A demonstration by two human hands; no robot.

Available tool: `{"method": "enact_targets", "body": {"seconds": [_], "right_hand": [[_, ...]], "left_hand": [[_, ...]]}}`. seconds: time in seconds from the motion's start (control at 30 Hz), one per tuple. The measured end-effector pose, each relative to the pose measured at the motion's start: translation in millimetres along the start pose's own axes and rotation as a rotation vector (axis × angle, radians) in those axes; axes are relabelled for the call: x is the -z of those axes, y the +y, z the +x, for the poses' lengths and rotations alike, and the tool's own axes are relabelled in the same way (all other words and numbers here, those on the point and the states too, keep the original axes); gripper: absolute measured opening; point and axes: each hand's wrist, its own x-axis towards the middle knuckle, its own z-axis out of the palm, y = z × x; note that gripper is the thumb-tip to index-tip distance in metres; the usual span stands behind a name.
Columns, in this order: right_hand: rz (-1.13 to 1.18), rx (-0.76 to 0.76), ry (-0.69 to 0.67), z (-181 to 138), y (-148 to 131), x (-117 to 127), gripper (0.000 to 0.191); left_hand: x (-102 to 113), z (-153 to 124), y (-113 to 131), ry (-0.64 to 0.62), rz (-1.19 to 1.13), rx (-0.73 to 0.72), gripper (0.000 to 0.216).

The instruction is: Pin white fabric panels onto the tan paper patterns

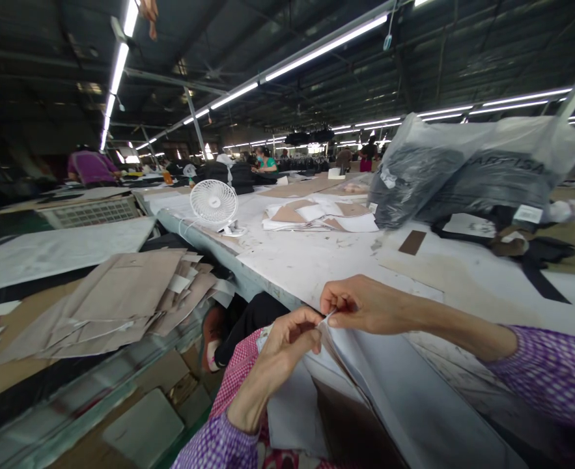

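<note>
Fabric panels [394, 378], white on one face and brown on the other, hang over the table edge onto my lap. My left hand [287, 345] pinches their top corner between thumb and fingers. Right beside it, my right hand [355, 303] grips the same corner from the other side, with fingertips nearly touching the left ones. The layers part below the hands, showing a narrow gap between white and brown. What lies right at the fingertips is too small to make out.
A white table [287, 260] holds a small fan [213, 202], a pile of cut pieces [316, 213], a brown strip [412, 242] and plastic bags of dark cloth [487, 169]. Left stands a stack of beige panels [126, 293]. Co-workers are farther back.
</note>
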Motion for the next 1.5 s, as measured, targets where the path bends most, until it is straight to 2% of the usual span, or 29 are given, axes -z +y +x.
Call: {"method": "enact_targets", "body": {"seconds": [0.33,0.53,0.63,0.73,0.77,0.8,0.87,0.93,1.0,1.1,1.2,1.37,1.5], "right_hand": [[-0.019,-0.054,0.083,3,2,-7,0.003],[-0.02,-0.123,0.103,2,1,-12,0.008],[0.155,-0.157,-0.015,1,3,0,0.014],[0.509,-0.147,-0.266,-6,3,32,0.031],[0.564,-0.112,-0.285,-9,4,45,0.036],[0.565,-0.081,-0.241,-12,8,58,0.038],[0.444,-0.087,-0.015,-16,25,83,0.037],[0.184,-0.239,0.202,-20,54,102,0.034],[-0.195,-0.534,0.312,-25,90,112,0.021],[-0.307,-0.675,0.346,-35,138,116,0.012],[-0.288,-0.718,0.342,-46,167,110,0.017],[-0.232,-0.711,0.331,-54,180,103,0.037],[-0.205,-0.667,0.315,-54,182,102,0.041]], "left_hand": [[-7,3,-3,0.104,0.131,-0.019,0.024],[-9,8,-15,0.049,0.358,-0.012,0.028],[-9,11,-18,0.078,0.392,-0.019,0.032],[-9,11,-17,0.12,0.408,-0.019,0.035],[-8,11,-16,0.131,0.411,-0.009,0.036],[-8,12,-16,0.14,0.406,0.004,0.038],[-6,13,-15,0.161,0.368,0.025,0.041],[-5,14,-13,0.183,0.321,0.047,0.043],[-4,16,-11,0.189,0.299,0.072,0.047],[-5,18,-8,0.18,0.31,0.091,0.053],[-5,20,-9,0.151,0.276,0.065,0.054],[-3,21,-9,0.111,0.116,0.137,0.043],[-4,18,-3,0.096,0.101,0.07,0.034]]}}
